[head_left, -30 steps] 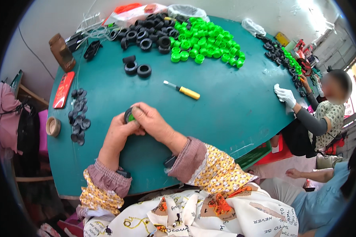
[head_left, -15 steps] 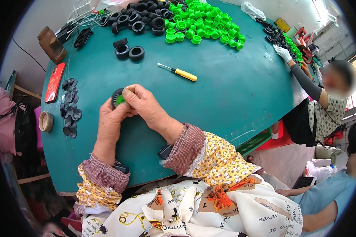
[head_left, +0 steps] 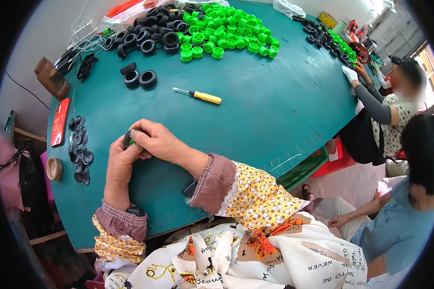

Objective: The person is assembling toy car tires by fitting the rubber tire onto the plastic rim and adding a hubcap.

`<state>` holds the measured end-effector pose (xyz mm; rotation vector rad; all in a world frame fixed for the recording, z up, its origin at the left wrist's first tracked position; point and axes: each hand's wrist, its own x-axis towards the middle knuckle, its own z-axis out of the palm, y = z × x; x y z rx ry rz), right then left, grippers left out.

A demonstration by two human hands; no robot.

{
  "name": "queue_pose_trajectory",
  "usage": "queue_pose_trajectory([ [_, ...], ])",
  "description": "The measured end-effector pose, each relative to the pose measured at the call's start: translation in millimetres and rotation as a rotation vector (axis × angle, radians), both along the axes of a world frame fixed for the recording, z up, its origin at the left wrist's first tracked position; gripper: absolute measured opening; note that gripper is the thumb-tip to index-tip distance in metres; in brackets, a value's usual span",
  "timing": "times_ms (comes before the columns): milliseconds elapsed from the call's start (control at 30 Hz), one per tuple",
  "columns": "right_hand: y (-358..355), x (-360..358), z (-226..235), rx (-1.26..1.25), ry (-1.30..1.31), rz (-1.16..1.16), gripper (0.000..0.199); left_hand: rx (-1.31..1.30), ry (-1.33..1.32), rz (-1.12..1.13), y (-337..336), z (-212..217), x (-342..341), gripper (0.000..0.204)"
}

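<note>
Head camera shows a black rubber toy tyre (head_left: 127, 139) with a bright green plastic hub (head_left: 131, 142) in it, pinched between the left hand (head_left: 118, 158) and the right hand (head_left: 158, 140) over the dark green tabletop (head_left: 246, 130). The tyre sits at the thumb ends of both hands, its dark rim showing just left of the right thumb, which presses near the hub. The left fingers curl around the near side, partly hidden. Beyond the grip stand three loose black tyres (head_left: 148, 78); small black dished discs (head_left: 77, 138) lie scattered to the left.
</note>
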<state>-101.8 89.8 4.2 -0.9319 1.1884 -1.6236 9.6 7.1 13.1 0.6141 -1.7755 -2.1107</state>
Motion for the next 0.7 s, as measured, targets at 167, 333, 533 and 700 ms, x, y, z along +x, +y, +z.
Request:
queue_pose_trajectory([
  [167,2,4,1,-0.038,0.03,-0.114,0.021,0.056,0.044,0.001,3,-1,-3,0.016],
  [333,1,3,9,-0.031,0.09,-0.108,0.022,0.008,0.03,-0.046,4,-1,1,0.016],
  [533,-4,3,0,0.01,0.01,-0.159,0.022,-0.141,-0.002,0.085,5,-10,-4,0.012],
  [700,-15,6,-3,0.08,-0.048,-0.228,0.024,-0.107,0.011,0.044,-2,-13,-6,0.016],
])
